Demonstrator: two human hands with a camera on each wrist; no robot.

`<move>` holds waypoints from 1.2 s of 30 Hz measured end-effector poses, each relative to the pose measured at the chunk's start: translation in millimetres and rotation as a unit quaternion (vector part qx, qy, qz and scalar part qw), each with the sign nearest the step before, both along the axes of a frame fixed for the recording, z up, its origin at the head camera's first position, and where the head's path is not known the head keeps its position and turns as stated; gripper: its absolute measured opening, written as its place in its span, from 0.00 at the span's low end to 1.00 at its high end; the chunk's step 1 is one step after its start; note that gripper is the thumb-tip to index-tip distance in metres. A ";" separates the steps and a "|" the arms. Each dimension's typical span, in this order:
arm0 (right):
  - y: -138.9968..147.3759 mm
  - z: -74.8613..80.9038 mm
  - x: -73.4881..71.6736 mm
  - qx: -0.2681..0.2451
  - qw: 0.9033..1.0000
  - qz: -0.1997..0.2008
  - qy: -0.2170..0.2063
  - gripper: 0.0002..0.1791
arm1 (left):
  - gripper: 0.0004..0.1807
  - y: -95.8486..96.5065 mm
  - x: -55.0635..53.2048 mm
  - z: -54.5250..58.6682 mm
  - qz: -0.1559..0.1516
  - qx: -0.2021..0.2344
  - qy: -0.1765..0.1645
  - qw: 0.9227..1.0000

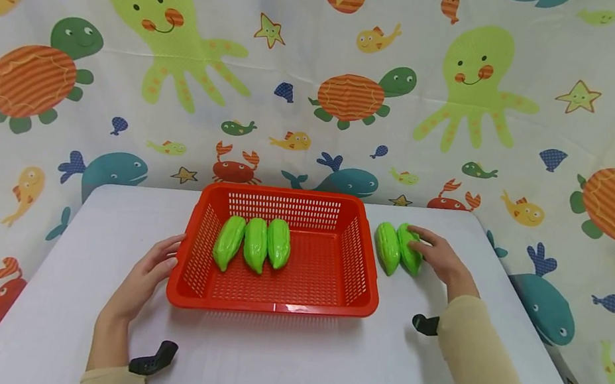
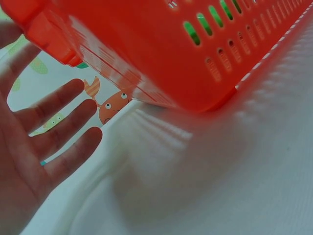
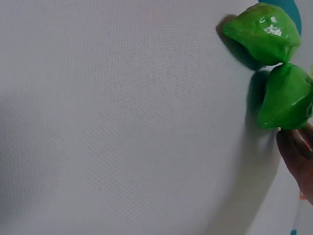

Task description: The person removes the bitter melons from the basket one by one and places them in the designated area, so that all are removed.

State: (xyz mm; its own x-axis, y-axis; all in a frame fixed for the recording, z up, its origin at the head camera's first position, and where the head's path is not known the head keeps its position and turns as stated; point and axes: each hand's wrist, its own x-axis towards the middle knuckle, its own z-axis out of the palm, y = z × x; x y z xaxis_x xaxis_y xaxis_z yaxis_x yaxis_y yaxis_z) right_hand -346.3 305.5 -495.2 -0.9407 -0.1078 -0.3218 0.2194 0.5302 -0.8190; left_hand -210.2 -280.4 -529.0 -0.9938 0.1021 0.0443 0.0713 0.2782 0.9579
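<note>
Red plastic fills the middle of my head view: the basket (image 1: 241, 306) sits on the white surface (image 1: 278, 375), with three green ridged pieces (image 1: 255, 245) side by side in its left half. Over on the right, outside the wall, lie two more: the inner piece (image 1: 388, 248) just beside the basket, the outer piece (image 1: 409, 260) close against it, and that's the one at my right hand (image 1: 442, 257). Fingertips touch it, yes, but whether they have a real pinch I can't tell from either angle. My left hand (image 1: 147, 270) is well apart from the right one, fingers spread, tips up by the basket's left rim, no clasp that I can see. So, trouble spots: that skin is glossy, I'd guess slick, and a hold too near the end could let it roll free. With the pair this tight, a clumsy squeeze could shove the inner piece into the basket. One push from the left and the basket itself could slide into both. The right wall stands between the pair and the three inside; a low pass could clip it. Watch the black wrist mount (image 1: 424, 325) too, it could snag. Beyond, a printed cloth (image 1: 302, 37) hangs behind the far edge, so reaching past looks cramped.
</note>
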 end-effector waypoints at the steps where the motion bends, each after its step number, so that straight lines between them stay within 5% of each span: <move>1: 0.5 0.7 -0.2 0.003 1.000 0.001 0.004 0.31 | 0.30 0.4 0.3 0.3 0.000 0.001 0.000 1.000; 22: -34.9 58.3 -12.1 0.014 0.993 -0.037 0.107 0.42 | 0.30 1.3 1.9 6.0 -0.008 0.006 -0.002 1.000; 36: -72.9 103.2 1.8 -0.047 0.992 -0.016 0.116 0.39 | 0.30 1.4 1.7 6.3 -0.005 -0.002 -0.003 1.000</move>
State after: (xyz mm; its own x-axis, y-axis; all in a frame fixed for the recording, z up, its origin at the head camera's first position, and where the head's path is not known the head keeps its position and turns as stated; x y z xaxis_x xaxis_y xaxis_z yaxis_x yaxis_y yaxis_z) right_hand -344.5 232.5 -392.1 -0.9917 -0.0962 -0.0853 0.0338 0.4448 -0.8950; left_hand -208.4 -279.0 -522.7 -0.9929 0.1131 0.0377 0.0684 0.2820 0.9570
